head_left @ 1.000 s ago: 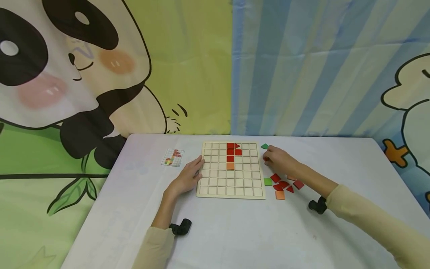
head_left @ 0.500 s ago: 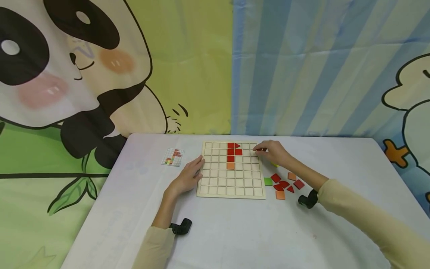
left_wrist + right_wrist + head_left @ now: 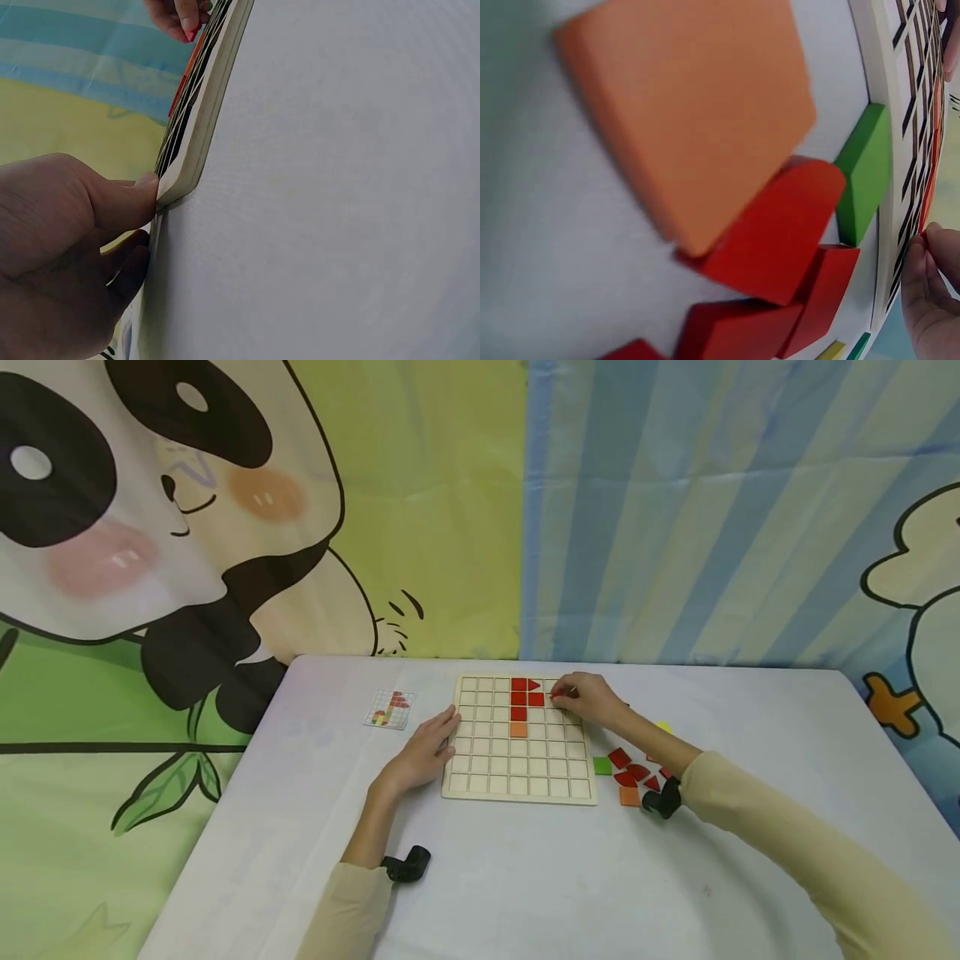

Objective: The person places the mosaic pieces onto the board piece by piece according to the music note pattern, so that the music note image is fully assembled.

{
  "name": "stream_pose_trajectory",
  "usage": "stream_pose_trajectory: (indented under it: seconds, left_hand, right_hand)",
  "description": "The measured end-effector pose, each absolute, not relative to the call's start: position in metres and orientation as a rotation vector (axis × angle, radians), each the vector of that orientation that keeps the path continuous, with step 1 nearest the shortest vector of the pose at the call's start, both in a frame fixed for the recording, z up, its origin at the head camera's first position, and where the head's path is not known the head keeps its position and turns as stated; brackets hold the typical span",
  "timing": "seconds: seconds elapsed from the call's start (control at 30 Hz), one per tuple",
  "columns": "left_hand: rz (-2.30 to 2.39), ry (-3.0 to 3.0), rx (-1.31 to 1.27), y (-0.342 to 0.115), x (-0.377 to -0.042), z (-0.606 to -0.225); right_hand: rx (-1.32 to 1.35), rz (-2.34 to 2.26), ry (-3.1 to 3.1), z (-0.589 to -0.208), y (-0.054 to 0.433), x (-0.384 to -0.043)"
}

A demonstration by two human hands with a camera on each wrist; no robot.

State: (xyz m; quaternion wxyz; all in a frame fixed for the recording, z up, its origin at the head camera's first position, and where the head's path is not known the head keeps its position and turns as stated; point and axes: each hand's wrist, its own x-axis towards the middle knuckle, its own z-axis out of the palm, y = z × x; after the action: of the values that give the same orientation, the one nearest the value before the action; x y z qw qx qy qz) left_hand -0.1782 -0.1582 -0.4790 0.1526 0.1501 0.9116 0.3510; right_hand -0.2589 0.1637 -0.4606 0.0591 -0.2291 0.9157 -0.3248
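In the head view, a wooden grid board (image 3: 495, 767) lies flat on the white table. Along its upper middle sit several red tiles (image 3: 518, 698) and one orange tile (image 3: 518, 729). My left hand (image 3: 420, 752) rests against the board's left edge, with the thumb touching its rim in the left wrist view. Over the board's upper right squares, my right hand (image 3: 587, 697) pinches a small red tile (image 3: 193, 34) between thumb and fingertips. Fingers cover most of that tile, so its shape cannot be told.
Right of the board lies a loose group of red tiles (image 3: 637, 772), an orange tile (image 3: 629, 797) and a green tile (image 3: 602, 766). A yellow tile (image 3: 663, 727) shows beyond the right forearm. A printed pattern card (image 3: 390, 708) lies left of the board.
My right hand has come left from beside the board to above its upper right squares, carrying the red tile. The left hand stays at the board's edge.
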Motion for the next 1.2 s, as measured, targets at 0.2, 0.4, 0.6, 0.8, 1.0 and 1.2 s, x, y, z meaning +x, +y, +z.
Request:
stream_pose_trajectory:
  seconds: [0.2,0.4,0.6,0.8,1.0,1.2]
  left_hand:
    - [1.003,2.619,0.417,-0.158,-0.177,-0.478]
    - [1.013,2.620,0.419,-0.159,-0.177,-0.477]
    - [1.020,2.616,0.416,-0.158,-0.178,-0.477]
    - [1.026,2.619,0.414,-0.158,-0.178,-0.478]
    - [1.029,2.614,0.411,-0.158,-0.178,-0.478]
    - [1.028,2.619,0.410,-0.159,-0.178,-0.480]
  right_hand:
    - [-0.683,-0.947,2.776,-0.457,0.159,-0.263]
    - [-0.664,-0.886,2.711,-0.450,0.158,-0.268]
    - [-0.655,-0.854,2.693,-0.451,0.156,-0.268]
    - [-0.704,-0.864,2.725,-0.454,0.158,-0.267]
    - [-0.690,-0.859,2.748,-0.457,0.156,-0.266]
    - [-0.710,-0.836,2.771,-0.459,0.154,-0.268]
